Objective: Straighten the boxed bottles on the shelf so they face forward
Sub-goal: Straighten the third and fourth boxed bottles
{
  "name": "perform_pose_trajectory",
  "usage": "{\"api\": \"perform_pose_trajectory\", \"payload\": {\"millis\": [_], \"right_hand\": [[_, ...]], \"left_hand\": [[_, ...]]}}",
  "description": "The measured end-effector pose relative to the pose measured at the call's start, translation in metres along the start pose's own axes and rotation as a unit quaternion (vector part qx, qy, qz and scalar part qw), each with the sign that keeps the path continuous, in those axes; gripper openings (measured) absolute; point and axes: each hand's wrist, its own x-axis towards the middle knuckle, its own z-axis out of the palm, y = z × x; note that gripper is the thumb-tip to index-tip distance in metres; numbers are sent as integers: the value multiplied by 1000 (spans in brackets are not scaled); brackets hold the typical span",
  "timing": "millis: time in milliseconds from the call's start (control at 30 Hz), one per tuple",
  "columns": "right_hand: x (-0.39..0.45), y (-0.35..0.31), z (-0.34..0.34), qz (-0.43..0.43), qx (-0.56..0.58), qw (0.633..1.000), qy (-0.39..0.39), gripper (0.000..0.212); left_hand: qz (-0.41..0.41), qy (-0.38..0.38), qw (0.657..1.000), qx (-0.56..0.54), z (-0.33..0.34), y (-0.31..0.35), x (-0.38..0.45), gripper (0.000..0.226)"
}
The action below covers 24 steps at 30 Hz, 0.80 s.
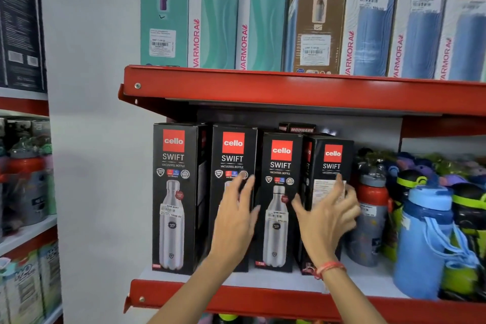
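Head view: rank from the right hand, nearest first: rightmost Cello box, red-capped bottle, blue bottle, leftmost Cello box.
1. rightmost Cello box: directly under the right hand, fingers spread across its face.
2. red-capped bottle: just right of the hand, beside that box.
3. blue bottle: farther right, at the shelf front.
4. leftmost Cello box: far left end of the row, beyond the left hand.
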Motion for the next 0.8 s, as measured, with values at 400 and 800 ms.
{"api": "perform_pose_trajectory", "payload": {"millis": [400, 800], "right_hand": [[24, 53, -15, 76, 76, 979, -170, 113], [67, 69, -104, 14, 241, 935, -259, 101]], "left_hand": [[-78, -116, 981, -132, 48, 53, -5, 34], [-156, -217, 911, -315, 27, 82, 13, 82]]}}
